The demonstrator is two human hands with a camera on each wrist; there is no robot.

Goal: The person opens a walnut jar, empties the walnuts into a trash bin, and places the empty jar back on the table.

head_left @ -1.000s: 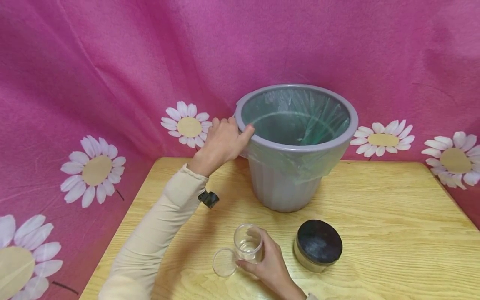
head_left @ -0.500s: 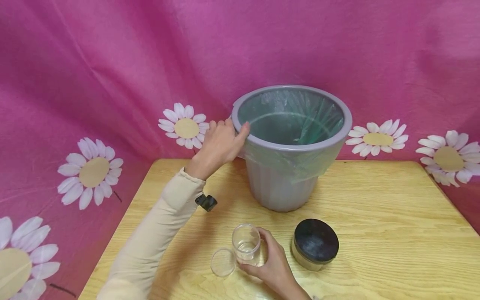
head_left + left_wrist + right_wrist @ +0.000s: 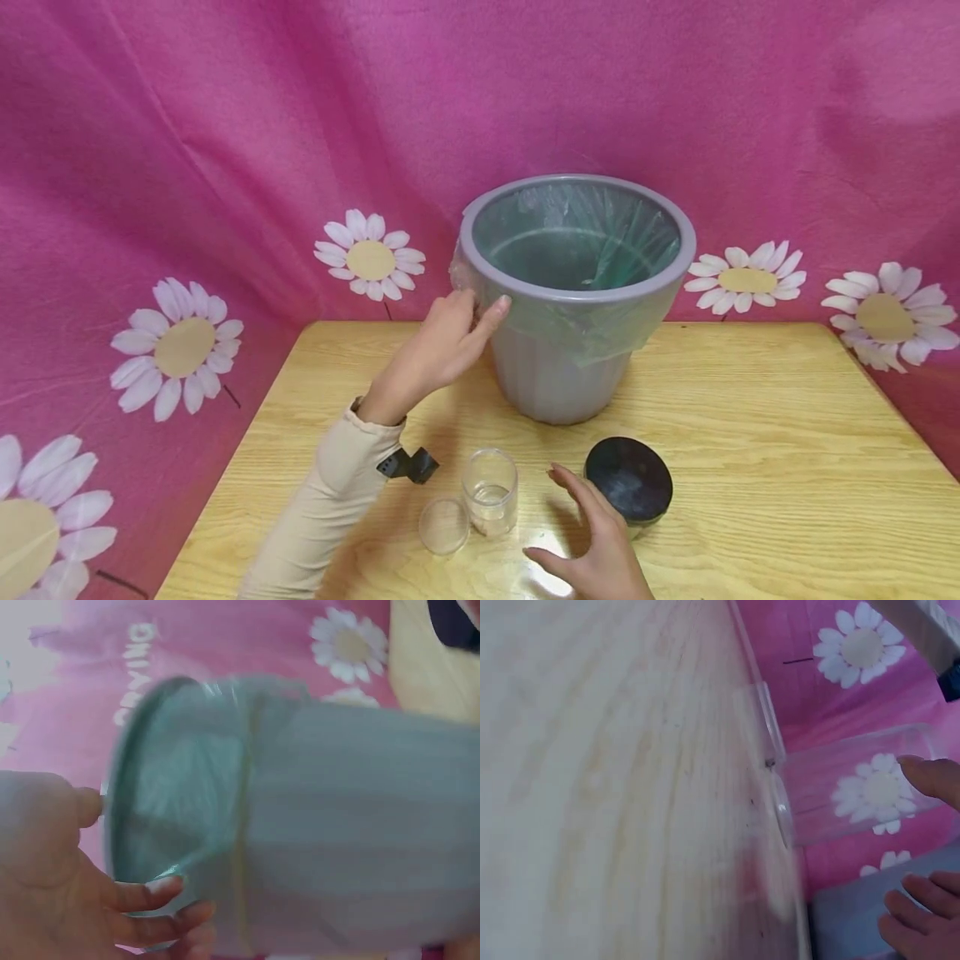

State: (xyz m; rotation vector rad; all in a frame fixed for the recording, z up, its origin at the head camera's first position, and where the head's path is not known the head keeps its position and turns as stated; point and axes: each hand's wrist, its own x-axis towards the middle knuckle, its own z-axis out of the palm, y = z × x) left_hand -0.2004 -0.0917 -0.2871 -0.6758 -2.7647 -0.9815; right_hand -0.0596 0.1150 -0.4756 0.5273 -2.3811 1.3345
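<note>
A grey waste bin (image 3: pixel 555 383) with a thin greenish plastic bag lining it stands at the back of the table. My left hand (image 3: pixel 438 346) is at the bin's left side, just below the rim. In the left wrist view its fingers (image 3: pixel 150 894) are loosely bent beside the bin, gripping nothing. A clear plastic jar (image 3: pixel 491 492) stands without its cover at the front, with a clear round lid (image 3: pixel 444 527) at its left. My right hand (image 3: pixel 600 546) hovers between the jar and a black-lidded round container (image 3: pixel 628 479), thumb and fingers spread, holding nothing.
The wooden table (image 3: pixel 765 417) ends at the foot of a pink flowered cloth (image 3: pixel 600 83), which hangs behind it and along its left side. A black strap piece (image 3: pixel 408 465) sits at the left sleeve's wrist.
My left hand has come off the bin's rim and moved down a little. My right hand has let go of the clear jar and moved right, towards the black-lidded container.
</note>
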